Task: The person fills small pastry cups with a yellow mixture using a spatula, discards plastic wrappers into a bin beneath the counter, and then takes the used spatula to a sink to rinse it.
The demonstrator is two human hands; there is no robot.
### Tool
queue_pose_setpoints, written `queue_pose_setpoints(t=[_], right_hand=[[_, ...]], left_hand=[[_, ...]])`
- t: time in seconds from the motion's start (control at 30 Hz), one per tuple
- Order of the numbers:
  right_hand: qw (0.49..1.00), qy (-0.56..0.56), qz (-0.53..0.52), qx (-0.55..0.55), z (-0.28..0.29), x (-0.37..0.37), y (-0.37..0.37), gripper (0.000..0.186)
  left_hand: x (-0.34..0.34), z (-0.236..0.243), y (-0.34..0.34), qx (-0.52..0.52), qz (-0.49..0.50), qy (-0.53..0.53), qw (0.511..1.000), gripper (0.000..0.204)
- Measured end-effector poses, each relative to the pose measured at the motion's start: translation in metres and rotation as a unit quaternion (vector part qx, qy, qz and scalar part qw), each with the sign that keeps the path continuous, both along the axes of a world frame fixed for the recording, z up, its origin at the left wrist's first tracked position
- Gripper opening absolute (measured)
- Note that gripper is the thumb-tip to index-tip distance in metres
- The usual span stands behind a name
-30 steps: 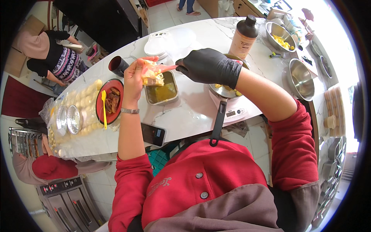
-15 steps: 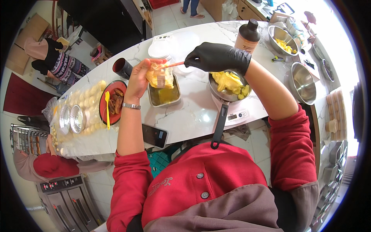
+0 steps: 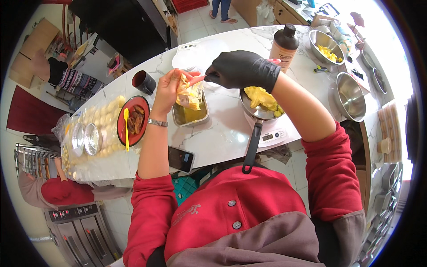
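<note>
White table [image 3: 218,141] bears 1 pan [image 3: 258,114] and 1 tin [image 3: 193,123]. Gloved right hand [image 3: 242,71] and bare left hand [image 3: 167,87] each grasp 1 thing: the left, a packet [image 3: 191,99] over the tin, long axis slanting down from the fingers; the right, a pink tool [image 3: 197,80], crosswise, pointing left at the packet.

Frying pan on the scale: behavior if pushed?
Frying pan: probably swivels easily, given its long handle jutting past the table. Perched on the white scale, it could slide off. The soft-looking yellow mass inside may shift.
</note>
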State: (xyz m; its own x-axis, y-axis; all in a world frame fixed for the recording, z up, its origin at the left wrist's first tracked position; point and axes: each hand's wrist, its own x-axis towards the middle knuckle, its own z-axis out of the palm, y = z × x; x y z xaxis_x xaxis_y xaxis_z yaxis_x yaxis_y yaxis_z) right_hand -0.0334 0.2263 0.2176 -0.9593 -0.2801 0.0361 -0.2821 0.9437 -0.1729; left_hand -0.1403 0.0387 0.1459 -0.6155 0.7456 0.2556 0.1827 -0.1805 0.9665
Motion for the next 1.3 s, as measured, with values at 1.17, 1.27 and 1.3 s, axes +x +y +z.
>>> queue_pose_setpoints(t=[1.17,1.27,1.3], right_hand=[[0.999,0.034,0.007,-0.001,-0.067,-0.003,-0.023,0.021],[0.999,0.028,-0.005,-0.037,-0.063,0.0,-0.021,0.027],[0.998,0.022,-0.012,-0.054,-0.061,0.001,-0.02,0.028]], left_hand=[[0.0,-0.015,-0.004,0.097,0.01,-0.151,0.984,0.036],[0.002,-0.005,-0.006,0.068,0.018,-0.066,0.995,0.037],[0.003,-0.001,-0.007,0.058,0.023,-0.026,0.998,0.038]])
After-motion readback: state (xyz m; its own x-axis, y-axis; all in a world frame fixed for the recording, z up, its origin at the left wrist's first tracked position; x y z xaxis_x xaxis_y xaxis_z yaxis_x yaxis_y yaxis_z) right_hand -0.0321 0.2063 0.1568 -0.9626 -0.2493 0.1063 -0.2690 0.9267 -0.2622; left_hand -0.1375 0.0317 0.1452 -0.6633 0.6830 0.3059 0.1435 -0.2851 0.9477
